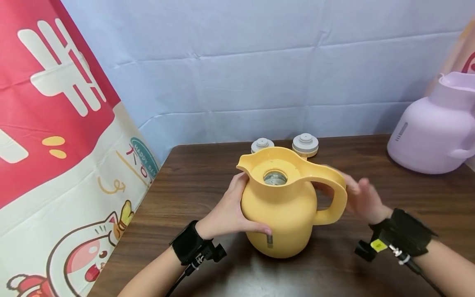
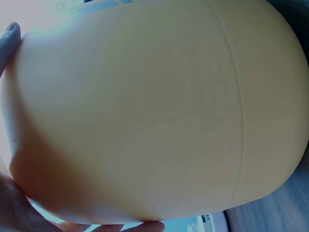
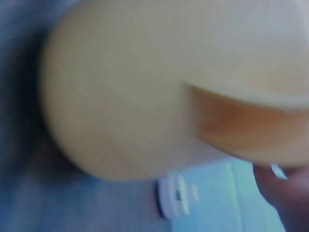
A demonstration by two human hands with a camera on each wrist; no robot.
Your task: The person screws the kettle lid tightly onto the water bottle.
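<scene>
A yellow thermos jug (image 1: 280, 214) stands upright on the table, its top uncovered and a shiny inner liner visible through the round opening. My left hand (image 1: 230, 208) grips the jug's body from the left, thumb across the front and fingers around the back. In the left wrist view the jug's smooth side (image 2: 145, 111) fills the picture, fingertips at its edges. My right hand (image 1: 365, 202) is beside the jug's handle (image 1: 337, 198), fingers extended and partly hidden behind it. The right wrist view is blurred, with the jug's body (image 3: 120, 96) and part of that hand showing.
Two pale round stoppers, one on the left (image 1: 262, 144) and one on the right (image 1: 305, 143), sit behind the jug at the back edge of the brown wooden table (image 1: 178, 185). A lilac jug (image 1: 430, 132) stands at the far right. Cloth backdrops hang behind and to the left.
</scene>
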